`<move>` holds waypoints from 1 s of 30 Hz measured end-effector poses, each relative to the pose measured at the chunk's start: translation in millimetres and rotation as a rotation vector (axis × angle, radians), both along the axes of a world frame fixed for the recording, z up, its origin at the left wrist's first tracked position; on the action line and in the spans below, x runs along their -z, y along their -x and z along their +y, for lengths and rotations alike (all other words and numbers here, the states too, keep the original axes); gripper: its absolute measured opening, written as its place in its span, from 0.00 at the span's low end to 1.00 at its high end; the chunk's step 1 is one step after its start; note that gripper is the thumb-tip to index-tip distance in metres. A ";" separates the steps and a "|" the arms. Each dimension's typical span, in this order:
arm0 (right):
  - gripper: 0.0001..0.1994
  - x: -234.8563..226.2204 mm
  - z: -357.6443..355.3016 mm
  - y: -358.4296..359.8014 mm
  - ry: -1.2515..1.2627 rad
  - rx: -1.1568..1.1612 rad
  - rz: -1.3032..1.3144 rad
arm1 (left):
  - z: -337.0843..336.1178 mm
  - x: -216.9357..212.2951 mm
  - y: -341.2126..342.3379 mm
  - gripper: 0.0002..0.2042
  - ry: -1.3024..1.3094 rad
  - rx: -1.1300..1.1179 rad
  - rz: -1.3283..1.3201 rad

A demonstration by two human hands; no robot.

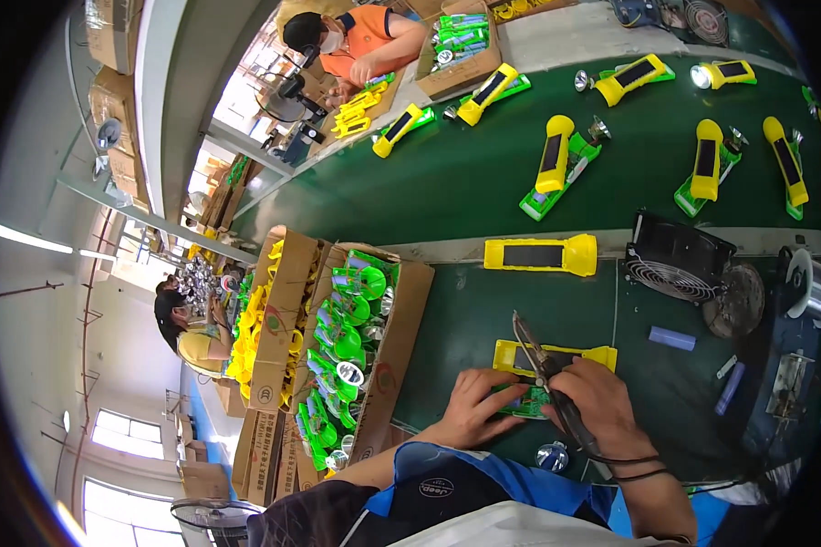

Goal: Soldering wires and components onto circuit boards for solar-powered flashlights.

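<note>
My right hand (597, 406) is closed around the dark handle of a soldering iron (570, 421), its metal front end pointing up and away. A cable runs from it along my wrist. My left hand (476, 407) has its fingers closed on the edge of a green flashlight shell (527, 401), partly hidden under both hands. Just beyond lies a yellow flashlight shell (504, 356) with a dark panel. Close to my body sits a small silver reflector (552, 456). Another yellow shell (579, 255) rests farther off, near the bench's back edge.
Left stands a carton (401, 351) of green shells, beside one of yellow shells (251, 333). A black fan (680, 260), battery cells (672, 338) and a solder spool (807, 284) are right. Several flashlights lie on the green belt (465, 187); a co-worker (369, 41) sits across it.
</note>
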State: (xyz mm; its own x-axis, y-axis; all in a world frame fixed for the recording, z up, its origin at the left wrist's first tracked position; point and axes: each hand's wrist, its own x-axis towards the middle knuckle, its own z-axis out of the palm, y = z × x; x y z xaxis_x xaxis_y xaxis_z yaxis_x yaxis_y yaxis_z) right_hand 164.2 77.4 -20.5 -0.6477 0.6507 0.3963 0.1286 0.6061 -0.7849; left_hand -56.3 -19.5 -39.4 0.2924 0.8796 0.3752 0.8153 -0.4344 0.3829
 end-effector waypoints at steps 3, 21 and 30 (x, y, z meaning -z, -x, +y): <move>0.15 -3.3 -1.1 0.3 0.024 0.007 0.029 | 2.0 1.8 1.3 0.26 -0.058 0.026 -0.015; 0.11 -21.2 -113.2 26.8 -0.566 0.389 0.616 | -2.0 63.8 51.1 0.16 -0.167 -0.008 0.081; 0.16 -43.2 -124.9 14.4 -0.556 0.095 0.645 | -8.9 33.8 14.5 0.16 -0.237 -0.040 0.063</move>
